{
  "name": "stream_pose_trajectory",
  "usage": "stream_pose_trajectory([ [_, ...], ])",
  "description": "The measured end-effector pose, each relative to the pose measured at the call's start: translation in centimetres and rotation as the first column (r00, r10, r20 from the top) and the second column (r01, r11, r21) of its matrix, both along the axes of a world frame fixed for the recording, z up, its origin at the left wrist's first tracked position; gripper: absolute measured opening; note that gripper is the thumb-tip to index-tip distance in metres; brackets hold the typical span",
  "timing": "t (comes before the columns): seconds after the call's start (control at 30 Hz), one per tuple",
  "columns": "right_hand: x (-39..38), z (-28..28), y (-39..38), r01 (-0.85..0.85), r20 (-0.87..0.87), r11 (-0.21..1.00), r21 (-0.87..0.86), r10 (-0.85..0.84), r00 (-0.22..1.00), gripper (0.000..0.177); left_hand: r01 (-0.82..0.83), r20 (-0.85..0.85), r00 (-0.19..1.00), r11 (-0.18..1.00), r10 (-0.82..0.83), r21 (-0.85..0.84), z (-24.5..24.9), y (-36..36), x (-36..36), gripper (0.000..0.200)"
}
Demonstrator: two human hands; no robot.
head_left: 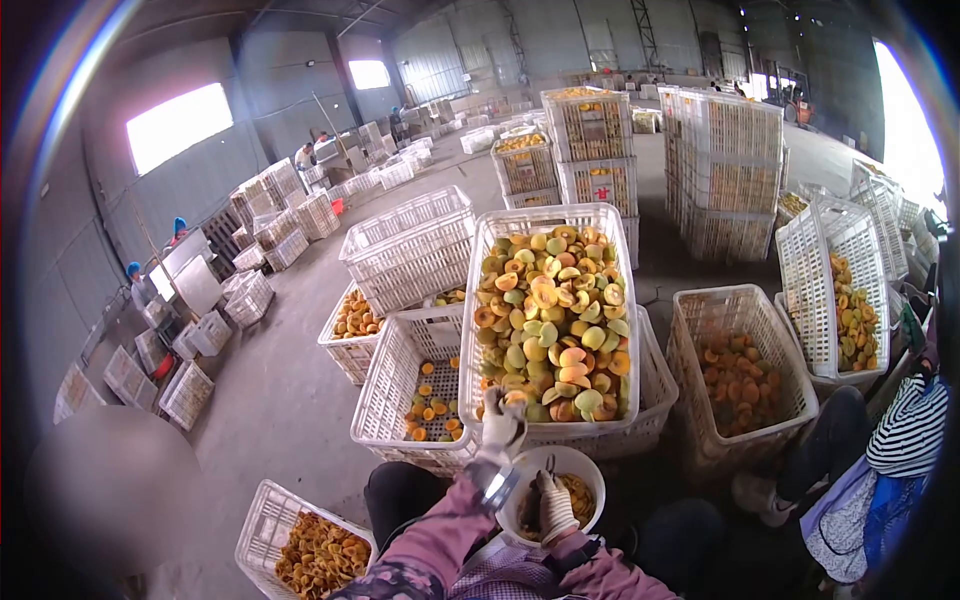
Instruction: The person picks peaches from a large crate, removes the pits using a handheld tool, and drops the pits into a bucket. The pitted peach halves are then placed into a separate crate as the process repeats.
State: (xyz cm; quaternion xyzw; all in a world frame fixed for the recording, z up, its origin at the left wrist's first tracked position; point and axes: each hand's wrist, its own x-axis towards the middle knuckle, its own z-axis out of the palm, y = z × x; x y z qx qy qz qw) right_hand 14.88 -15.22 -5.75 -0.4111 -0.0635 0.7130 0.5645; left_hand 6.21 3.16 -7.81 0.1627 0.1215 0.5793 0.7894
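Observation:
A white plastic crate (632,300), raised in front of me, is heaped with halved yellow-green and orange stone fruit (550,300). My left hand (502,422), in a pale glove, reaches over its near rim, with bent fingers at an orange fruit half (516,398). In my gloved right hand (556,508), closed over a white bucket (592,478), is a dark-handled tool (549,466) whose tip points up. Orange-brown fruit pieces (580,495) lie inside the bucket, partly hidden by that hand.
A crate (400,340) with a few fruit halves stands left of the heaped one. By my left leg is a crate of orange pieces (320,555). Another fruit crate (745,300) stands right, near a seated person (890,450). Stacked crates (725,160) rise behind; people work far left.

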Motion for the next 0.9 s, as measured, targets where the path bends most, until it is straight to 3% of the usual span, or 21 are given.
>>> stream_pose_trajectory([
  [0.03, 0.1, -0.4, 0.2, 0.003, -0.006, 1.000, -0.009, -0.003, 1.000, 0.024, 0.047, -0.029, 0.999, 0.999, -0.046, 0.025, -1.8, -1.3, -1.0, 0.020],
  [0.07, 0.0, -1.0, 0.5, 0.050, 0.188, 0.989, 0.143, -0.077, 0.979, 0.021, -0.073, -0.478, 0.856, 0.961, 0.198, 0.268, 1.8, -6.1, -0.1, 0.024],
  [0.1, -0.1, -1.4, 0.7, 0.062, 0.362, 0.952, 0.298, -0.173, 0.916, 0.019, -0.003, -0.542, 0.823, 0.955, 0.170, 0.295, 0.5, -7.1, -0.5, 0.025],
  [0.13, -0.3, -1.4, 0.7, 0.060, 0.360, 0.955, 0.290, -0.167, 0.918, 0.019, 0.008, -0.587, 0.807, 0.992, 0.066, 0.123, 1.5, -9.1, -0.1, 0.027],
  [0.2, -0.6, -1.2, 0.7, -0.017, 0.320, 0.975, 0.222, -0.057, 0.946, 0.019, 0.068, -0.523, 0.851, 0.977, 0.048, 0.201, 1.7, -12.3, 0.0, 0.027],
  [0.33, -0.7, -0.9, 0.9, 0.006, 0.198, 0.984, 0.179, -0.042, 0.979, 0.030, 0.127, -0.479, 0.877, 0.943, 0.039, 0.309, 0.6, -12.7, -0.4, 0.032],
  [0.4, -0.5, -0.6, 0.7, -0.031, 0.244, 0.986, 0.165, -0.010, 0.970, 0.032, 0.053, -0.588, 0.786, 0.927, 0.191, 0.372, 0.8, -12.9, -0.4, 0.037],
  [0.47, -0.5, -1.4, 0.8, -0.070, 0.293, 0.986, 0.149, 0.024, 0.956, 0.034, 0.053, -0.557, 0.816, 0.940, 0.154, 0.337, 1.0, -12.5, -0.4, 0.037],
  [0.53, -1.1, -2.4, 1.0, -0.035, 0.300, 0.974, 0.223, -0.035, 0.953, 0.046, 0.033, -0.429, 0.904, 0.998, -0.007, 0.051, 0.0, -12.0, -0.7, 0.037],
  [0.57, -0.7, -1.7, 0.6, -0.095, 0.325, 0.992, 0.077, 0.065, 0.944, 0.049, -0.017, -0.444, 0.896, 0.997, -0.018, -0.073, -2.0, -10.8, -1.0, 0.036],
  [0.6, -0.7, -2.6, 0.8, -0.093, 0.328, 0.992, 0.088, 0.059, 0.943, 0.049, -0.014, -0.441, 0.897, 0.998, -0.015, -0.063, -2.3, -11.2, -1.1, 0.036],
  [0.67, -1.0, -5.7, 1.5, -0.132, 0.515, 0.981, 0.141, 0.041, 0.856, 0.052, 0.086, -0.461, 0.882, 0.995, -0.097, -0.044, -1.8, -11.3, -1.4, 0.035],
  [0.73, -1.2, -5.1, 1.2, -0.169, 0.705, 0.931, 0.324, -0.118, 0.699, 0.035, 0.179, -0.357, 0.916, 0.983, -0.185, -0.049, -2.7, -10.4, -1.4, 0.034],
  [0.77, -1.4, -8.5, 2.1, -0.220, 0.796, 0.921, 0.321, -0.136, 0.590, 0.033, 0.121, -0.467, 0.876, 0.992, -0.123, -0.034, -3.5, -10.1, -1.5, 0.033],
  [0.8, -2.2, -8.6, 3.3, -0.030, 0.470, 0.984, 0.176, -0.057, 0.881, 0.037, 0.059, -0.567, 0.822, 0.998, -0.062, -0.023, -2.9, -10.2, -1.2, 0.032],
  [0.87, -3.2, -9.8, 3.1, 0.052, 0.555, 0.939, 0.341, -0.246, 0.794, 0.041, 0.015, -0.585, 0.811, 1.000, -0.018, -0.011, -2.2, -10.8, -1.1, 0.031],
  [0.9, -2.8, -10.7, 3.1, -0.003, 0.523, 0.963, 0.269, -0.144, 0.840, 0.038, -0.009, -0.521, 0.854, 1.000, -0.005, -0.024, -2.1, -11.0, -1.1, 0.031],
])
